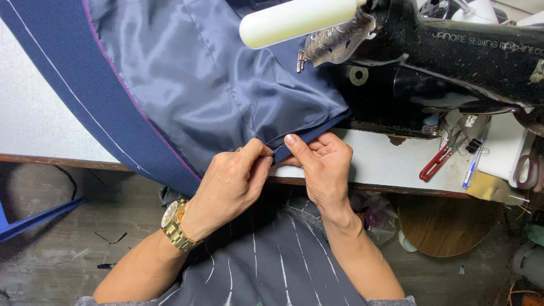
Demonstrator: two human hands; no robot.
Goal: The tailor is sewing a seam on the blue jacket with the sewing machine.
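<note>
Pinching together at the table (374, 161) edge, the left hand (232, 184) and right hand (320, 164) both clench their fingers (292, 141) on the folded hem of a navy garment (85, 85). Its glossy blue-grey satin lining (209, 79) lies wrinkled beside a black sewing machine (453, 56).

light: bright, even, from above | glare: soft sheen on the satin lining (215, 73) above the left hand (235, 181); white lamp tube (297, 20) washed out | shadows: floor below the hands dim, black sewing machine (453, 62) loses detail | focus: sharp at centre, slight stretch at edges
</note>
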